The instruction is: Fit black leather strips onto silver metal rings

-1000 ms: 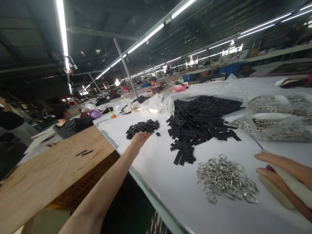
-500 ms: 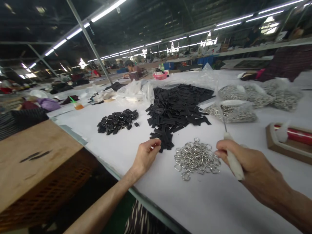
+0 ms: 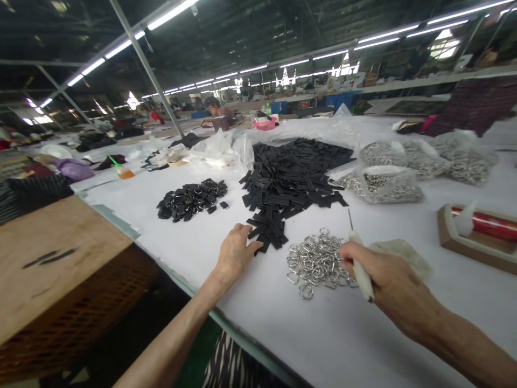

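Inside my right hand, fingers wrapped round its pale handle, is a thin-shafted tool, long axis pointing away from me and slightly left. Just left of that grip lie the metal rings, nearer to it than to my left hand, which is half curled, thumb apart from fingers, no strip visible between; whether the tips touch one I can't tell. From those fingers the black strips spread away and rightward at mixed angles. Left of them sits a heap of small black pieces; beyond my right hand, clear bags.
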The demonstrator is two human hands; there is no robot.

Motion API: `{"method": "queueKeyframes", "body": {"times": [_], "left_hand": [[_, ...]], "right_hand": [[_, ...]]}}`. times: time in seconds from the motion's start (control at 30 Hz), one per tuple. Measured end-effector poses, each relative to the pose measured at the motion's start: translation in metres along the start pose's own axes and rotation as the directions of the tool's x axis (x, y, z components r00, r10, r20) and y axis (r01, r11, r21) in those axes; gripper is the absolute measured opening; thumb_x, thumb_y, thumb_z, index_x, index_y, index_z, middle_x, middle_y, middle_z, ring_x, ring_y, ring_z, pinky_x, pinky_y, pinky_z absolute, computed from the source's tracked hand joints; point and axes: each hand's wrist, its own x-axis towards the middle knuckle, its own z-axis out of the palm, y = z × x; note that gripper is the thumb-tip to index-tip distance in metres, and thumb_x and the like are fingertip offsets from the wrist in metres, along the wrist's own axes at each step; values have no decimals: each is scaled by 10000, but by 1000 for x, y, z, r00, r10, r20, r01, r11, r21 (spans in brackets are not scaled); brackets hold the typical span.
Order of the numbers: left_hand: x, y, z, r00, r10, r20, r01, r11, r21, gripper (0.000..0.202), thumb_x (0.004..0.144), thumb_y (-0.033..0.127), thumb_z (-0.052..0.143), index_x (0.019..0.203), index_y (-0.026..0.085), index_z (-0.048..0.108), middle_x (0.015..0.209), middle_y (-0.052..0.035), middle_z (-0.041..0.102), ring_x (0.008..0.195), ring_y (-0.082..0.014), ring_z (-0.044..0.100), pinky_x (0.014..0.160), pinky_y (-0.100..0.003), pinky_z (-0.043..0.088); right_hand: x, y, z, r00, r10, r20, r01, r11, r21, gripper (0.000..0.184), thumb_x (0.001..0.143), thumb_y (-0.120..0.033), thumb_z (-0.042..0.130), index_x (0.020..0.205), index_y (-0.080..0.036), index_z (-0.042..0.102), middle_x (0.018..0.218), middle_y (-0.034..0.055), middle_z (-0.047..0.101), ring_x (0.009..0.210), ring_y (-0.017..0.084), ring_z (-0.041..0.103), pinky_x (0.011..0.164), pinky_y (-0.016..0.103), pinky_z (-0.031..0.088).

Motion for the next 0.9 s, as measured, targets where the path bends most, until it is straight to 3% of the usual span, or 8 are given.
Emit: {"method": "queueKeyframes", "body": {"times": [0.17,0.33,0.5,0.57,0.63,0.7,0.8,0.9], "left_hand": [[9,-1,0,994,-32,104,31,999,16,117,709,274,547,778,195,600,806,-38,622,718,-190,553,624,-267,375],[19,3,3,985,-46,164,55,997,-52,40,656,233,549,672,197,556,643,0,561,621,-160,502,555,-250,332],[10,3,-7,988,-40,152,62,988,-141,53,637,177,527,602,188,489,518,45,455,513,-117,410,486,-230,287],[3,6,-11,989,-28,142,66,960,-271,43,650,195,536,626,184,502,517,53,452,503,-108,401,472,-224,282],[-3,12,-12,982,-11,188,112,836,-538,71,641,213,574,696,174,552,547,49,498,517,-105,436,474,-215,313],[-6,24,-9,963,1,269,215,598,-772,182,600,197,631,775,154,605,603,27,570,553,-109,495,511,-218,379],[-6,46,0,919,22,394,365,330,-870,207,554,140,672,758,127,636,622,-16,625,577,-128,563,548,-241,455],[-3,67,8,865,144,481,447,213,-869,163,585,145,668,740,119,623,605,-50,639,558,-157,602,481,-246,484]], "right_hand": [[2,9,0,998,57,7,-57,998,2,74,819,-224,447,747,-213,456,517,-52,473,475,110,426,469,217,276],[2,8,6,995,67,80,-77,988,132,38,824,-237,464,798,-208,462,589,-43,514,528,111,456,489,207,311],[1,1,33,975,-218,29,220,967,-125,112,787,-105,439,802,-173,527,690,25,564,644,156,468,581,260,348],[2,0,44,956,-292,29,293,937,-190,205,781,-51,390,795,-160,563,713,61,583,684,185,468,623,299,346],[2,-1,50,936,-350,33,348,910,-226,257,782,-27,363,787,-152,587,729,84,595,705,200,470,643,319,340],[2,-1,52,913,-408,9,399,886,-239,258,793,-39,366,756,-155,593,720,86,591,698,198,468,634,313,334],[1,-2,48,908,-415,-63,398,898,-186,242,812,-86,376,692,-172,568,631,48,552,621,171,438,569,278,313],[0,-4,42,941,-317,-115,305,946,-111,223,823,-97,378,685,-180,533,568,2,498,556,134,415,515,234,296]]}}
